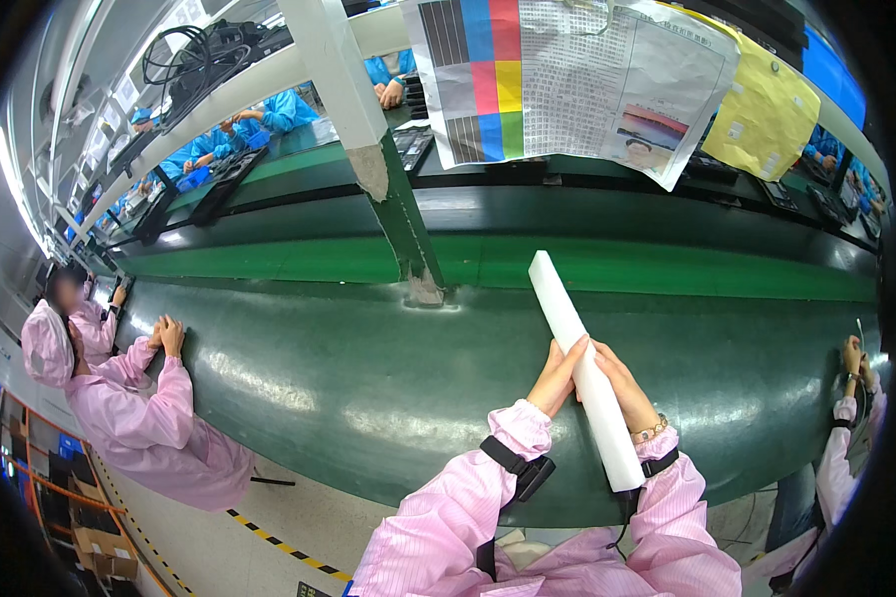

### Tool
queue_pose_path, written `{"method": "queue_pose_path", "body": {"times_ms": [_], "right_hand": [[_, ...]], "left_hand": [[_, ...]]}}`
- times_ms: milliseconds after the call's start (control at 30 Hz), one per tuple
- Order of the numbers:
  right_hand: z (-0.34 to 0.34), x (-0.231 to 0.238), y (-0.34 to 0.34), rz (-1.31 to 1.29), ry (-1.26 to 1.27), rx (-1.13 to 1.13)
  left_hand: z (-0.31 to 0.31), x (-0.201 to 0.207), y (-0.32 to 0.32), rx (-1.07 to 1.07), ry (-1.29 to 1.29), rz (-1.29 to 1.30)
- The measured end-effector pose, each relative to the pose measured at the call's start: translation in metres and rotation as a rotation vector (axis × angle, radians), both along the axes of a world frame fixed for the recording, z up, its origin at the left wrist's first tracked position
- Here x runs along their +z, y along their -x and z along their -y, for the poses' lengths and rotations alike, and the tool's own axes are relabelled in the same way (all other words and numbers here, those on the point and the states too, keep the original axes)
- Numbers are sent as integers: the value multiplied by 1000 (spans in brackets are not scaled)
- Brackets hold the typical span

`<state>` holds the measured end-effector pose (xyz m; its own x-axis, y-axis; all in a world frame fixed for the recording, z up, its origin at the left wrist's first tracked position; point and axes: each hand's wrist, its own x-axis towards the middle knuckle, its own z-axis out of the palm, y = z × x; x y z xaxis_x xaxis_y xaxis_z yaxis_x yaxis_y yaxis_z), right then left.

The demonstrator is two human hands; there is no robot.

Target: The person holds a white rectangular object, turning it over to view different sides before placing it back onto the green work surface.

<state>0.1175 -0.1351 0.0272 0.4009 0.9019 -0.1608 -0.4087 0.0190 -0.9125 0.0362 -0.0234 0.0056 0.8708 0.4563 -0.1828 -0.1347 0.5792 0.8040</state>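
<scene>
A long, plain white bar [560, 303] with flat sides and square ends slants over the green tabletop [309, 368], its far end to the left and its near end by my right wrist. What it is made of, I cannot tell. My left hand [560, 376] grips its left side near the middle, thumb on top. On the opposite side my right hand [622, 386] is closed around it, with most fingers hidden beneath. Both my sleeves are pink, with black straps at the wrists; a beaded bracelet [650, 430] circles my right wrist.
A green-and-white post [388, 189] rises from the table's far side. Beyond run a green belt [309, 261] and hanging printed sheets [567, 90]. A co-worker in pink [134, 408] sits at the left; another person's hands [854, 358] hold a white cable at the right.
</scene>
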Motion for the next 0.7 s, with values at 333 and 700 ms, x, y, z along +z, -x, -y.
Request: {"method": "queue_pose_path", "body": {"times_ms": [333, 700], "right_hand": [[0, 1, 0, 4, 0, 2], [0, 1, 0, 10, 1, -2]], "left_hand": [[2, 2, 0, 23, 11, 16], [1, 1, -1, 16, 7, 10]]}}
